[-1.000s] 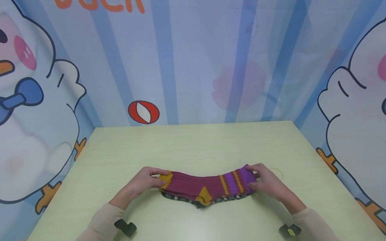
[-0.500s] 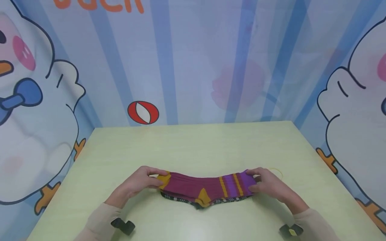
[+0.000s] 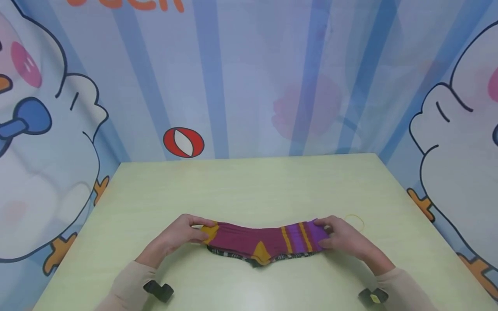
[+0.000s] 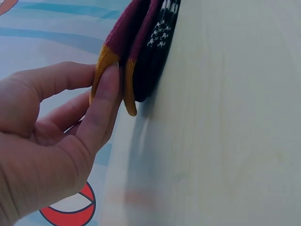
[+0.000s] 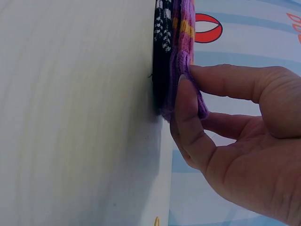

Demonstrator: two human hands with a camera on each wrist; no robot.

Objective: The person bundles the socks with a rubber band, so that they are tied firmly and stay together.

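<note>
A maroon sock (image 3: 245, 239) with yellow toe and heel and a purple striped cuff lies stretched sideways over other socks. My left hand (image 3: 183, 233) pinches its yellow toe (image 4: 104, 61) between thumb and fingers. At the other end, my right hand (image 3: 342, 235) pinches the purple cuff (image 5: 182, 61). In the left wrist view a second yellow toe (image 4: 130, 89) sits just below the pinched one. Under both is a black sock (image 4: 153, 61) with a white pattern, its edge showing along the near side in the head view. Most of the lower socks is covered.
The pale wooden table (image 3: 249, 190) extends around the socks. A thin yellow rubber band (image 3: 363, 222) lies beyond my right hand. A cartoon-printed backdrop (image 3: 253, 77) stands at the back and both sides. Dark wrist cameras (image 3: 158, 291) sit on both sleeves.
The purple cuff end has come down and slightly left with my right hand. My left hand has shifted a little left, still pinching the toe of the sock.
</note>
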